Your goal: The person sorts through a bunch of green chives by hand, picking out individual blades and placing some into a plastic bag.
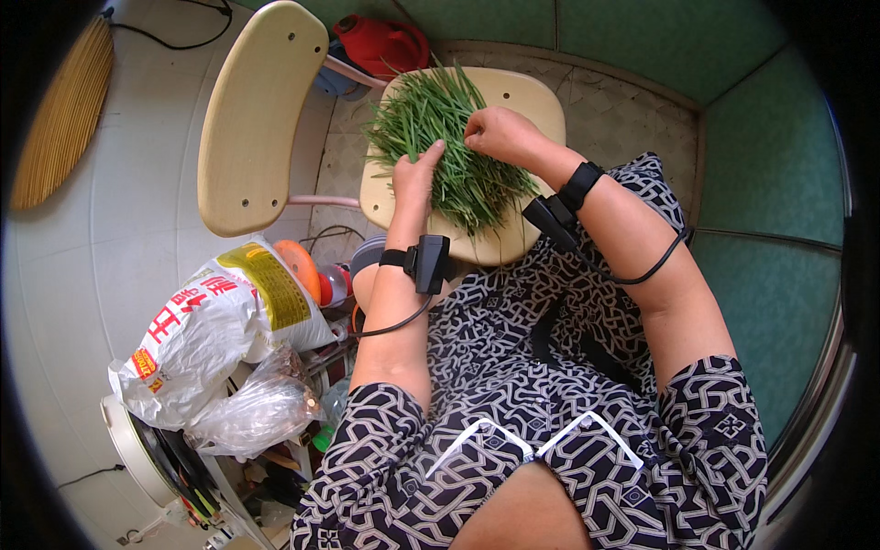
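A heap of long green leaves, like Chinese chives (457, 161), lies on the pale wooden seat of a chair (533, 93) before me. My left hand (416, 170) is at the near left of the heap, its thumb raised and its fingers curled around some of the leaves. At the right edge of the heap is my right hand (496, 134), with thumb and fingertips pinched together; whether a leaf is between them is too small to tell. Black devices are strapped to both forearms.
The chair's backrest (265, 117) stands to the left. Behind it are a red watering can (381, 45) and a blue container. At the lower left, a white printed sack (227, 309) and a clear plastic bag (261, 405) rest on a cluttered rack. Green panels (763, 151) border the right.
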A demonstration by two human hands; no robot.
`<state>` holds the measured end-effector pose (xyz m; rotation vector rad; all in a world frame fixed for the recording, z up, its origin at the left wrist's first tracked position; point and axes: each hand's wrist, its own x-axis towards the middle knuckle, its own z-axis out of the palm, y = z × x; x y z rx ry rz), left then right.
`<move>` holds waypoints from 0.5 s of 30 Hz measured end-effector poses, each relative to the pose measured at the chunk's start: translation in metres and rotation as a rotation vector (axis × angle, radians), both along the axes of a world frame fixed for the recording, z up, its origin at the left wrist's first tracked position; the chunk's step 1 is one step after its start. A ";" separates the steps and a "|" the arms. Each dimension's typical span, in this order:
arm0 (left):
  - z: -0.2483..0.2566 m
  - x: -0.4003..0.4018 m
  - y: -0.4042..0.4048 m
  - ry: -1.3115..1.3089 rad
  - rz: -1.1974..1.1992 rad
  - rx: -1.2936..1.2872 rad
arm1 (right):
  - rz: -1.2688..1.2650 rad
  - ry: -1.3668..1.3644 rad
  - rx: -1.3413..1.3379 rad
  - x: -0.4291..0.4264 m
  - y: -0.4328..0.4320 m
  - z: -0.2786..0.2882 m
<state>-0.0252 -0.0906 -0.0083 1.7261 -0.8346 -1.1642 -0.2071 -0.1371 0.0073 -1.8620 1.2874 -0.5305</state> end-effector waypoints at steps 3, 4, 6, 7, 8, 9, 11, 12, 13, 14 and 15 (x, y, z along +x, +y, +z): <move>-0.001 0.005 0.000 0.034 -0.053 0.033 | -0.006 0.005 0.001 0.000 0.001 0.001; 0.002 0.003 0.001 0.035 -0.054 0.033 | -0.011 0.004 -0.011 -0.002 0.001 0.000; 0.008 0.003 0.005 0.059 -0.023 0.102 | -0.015 0.000 -0.023 -0.003 0.000 -0.001; 0.007 0.005 0.007 0.057 -0.021 0.103 | -0.016 0.001 -0.022 -0.003 0.000 -0.001; 0.006 0.009 0.009 0.147 -0.012 0.094 | -0.016 0.002 -0.021 -0.003 0.000 -0.002; 0.008 0.013 0.010 0.236 -0.004 0.085 | -0.015 0.001 -0.020 -0.002 0.000 -0.002; 0.009 0.018 0.014 0.300 0.029 0.062 | -0.025 -0.009 -0.032 -0.001 0.001 -0.001; 0.011 0.020 0.016 0.367 0.060 0.039 | -0.024 -0.008 -0.032 -0.001 0.001 -0.001; 0.013 0.023 0.018 0.368 0.061 0.039 | -0.021 -0.010 -0.034 -0.001 0.001 -0.001; 0.015 0.026 0.021 0.420 0.060 0.013 | -0.018 -0.012 -0.036 -0.001 0.001 0.000; 0.019 0.027 0.024 0.473 0.061 -0.013 | -0.017 -0.011 -0.035 -0.001 0.001 0.000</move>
